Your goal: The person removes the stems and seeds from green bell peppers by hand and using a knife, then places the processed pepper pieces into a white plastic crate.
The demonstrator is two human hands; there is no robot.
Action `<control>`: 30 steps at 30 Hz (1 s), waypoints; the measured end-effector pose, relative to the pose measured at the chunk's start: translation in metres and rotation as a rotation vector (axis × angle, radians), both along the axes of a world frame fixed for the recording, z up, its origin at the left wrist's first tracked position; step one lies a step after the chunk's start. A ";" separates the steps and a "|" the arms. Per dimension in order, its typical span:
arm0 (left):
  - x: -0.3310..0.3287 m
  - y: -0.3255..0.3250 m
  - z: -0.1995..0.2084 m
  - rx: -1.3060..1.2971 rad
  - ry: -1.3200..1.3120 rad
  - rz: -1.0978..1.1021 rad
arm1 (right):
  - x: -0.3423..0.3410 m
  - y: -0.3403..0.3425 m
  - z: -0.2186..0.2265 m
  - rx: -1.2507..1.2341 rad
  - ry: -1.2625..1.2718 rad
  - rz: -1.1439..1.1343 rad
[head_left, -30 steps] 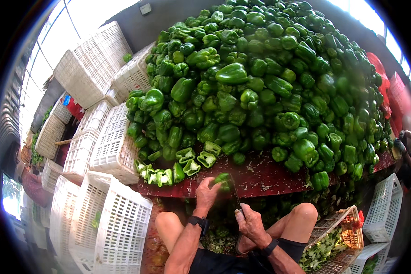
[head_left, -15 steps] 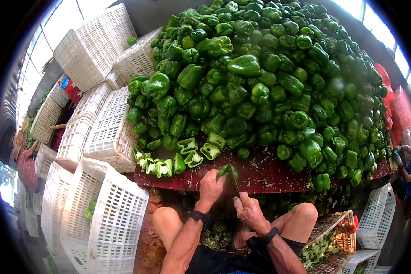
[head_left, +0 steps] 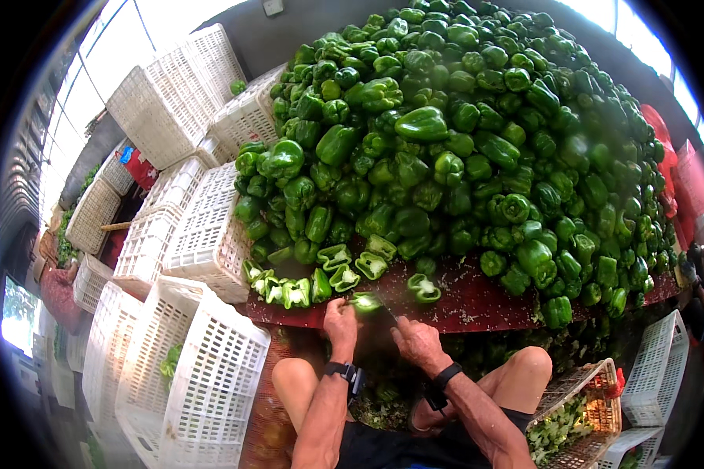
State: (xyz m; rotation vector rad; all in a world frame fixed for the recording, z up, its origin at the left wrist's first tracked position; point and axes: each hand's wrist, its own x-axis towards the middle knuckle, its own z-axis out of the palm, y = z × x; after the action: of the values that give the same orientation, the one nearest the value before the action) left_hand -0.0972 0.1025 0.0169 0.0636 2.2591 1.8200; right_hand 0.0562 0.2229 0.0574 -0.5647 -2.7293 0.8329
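My left hand [head_left: 341, 322] is closed on a halved green bell pepper [head_left: 364, 302], its pale cut side showing, at the front edge of the dark red table [head_left: 477, 319]. In my right hand [head_left: 419, 342] is a knife [head_left: 386, 307], its thin blade pointing up and left, close beside that half. Another pepper half [head_left: 423, 288] rests on the table to the right, cut face showing. Several more cut halves [head_left: 344, 277] lie together on the left of the tabletop. Behind them rises a large heap of whole green peppers [head_left: 446, 164].
White plastic crates [head_left: 211, 367] stand to my left, with more stacked farther back. Below on the right, a crate [head_left: 579, 422] holds pale green scraps. Scraps also litter the floor between my knees. Red mesh sacks [head_left: 688, 187] stand at the far right, near another person's partly visible arm.
The pepper under the blade is now split. One half has come to lie on the table at right; my left hand has shifted left with the other. The view has also shifted slightly.
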 end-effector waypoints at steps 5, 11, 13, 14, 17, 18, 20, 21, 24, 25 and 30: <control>0.005 -0.005 -0.005 -0.126 0.114 -0.014 | 0.025 0.006 0.026 0.012 0.195 -0.100; 0.029 0.017 0.002 -0.105 0.078 -0.070 | 0.065 0.026 -0.009 -0.153 0.112 -0.439; 0.030 0.027 0.013 0.058 -0.137 -0.051 | 0.057 0.017 -0.026 -0.082 0.208 -0.419; 0.023 0.018 0.009 0.100 -0.105 -0.006 | 0.041 0.001 -0.013 -0.127 0.195 -0.384; 0.000 0.009 -0.005 0.290 -0.089 0.124 | -0.002 -0.023 -0.013 -0.207 0.208 -0.288; -0.006 0.009 -0.004 0.395 -0.098 0.184 | -0.017 -0.024 -0.007 -0.226 0.175 -0.277; -0.020 -0.003 -0.007 0.469 -0.092 0.221 | -0.032 -0.026 -0.001 -0.209 0.368 -0.198; -0.027 -0.007 -0.008 0.489 -0.086 0.214 | -0.040 -0.020 -0.008 -0.183 0.243 -0.196; -0.021 0.002 0.013 0.313 -0.066 0.185 | -0.030 0.003 -0.010 -0.277 0.250 -0.218; -0.016 0.005 0.026 0.112 -0.042 0.167 | -0.019 0.011 -0.001 -0.328 0.293 -0.223; -0.023 0.029 0.072 -0.225 0.647 0.070 | 0.038 0.031 0.013 -0.469 0.339 -0.267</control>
State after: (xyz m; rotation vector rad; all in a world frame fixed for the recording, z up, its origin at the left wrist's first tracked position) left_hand -0.1202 0.1314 0.0887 0.6214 2.9103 1.7364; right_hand 0.0939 0.2535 0.0708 -0.7722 -2.1007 1.3598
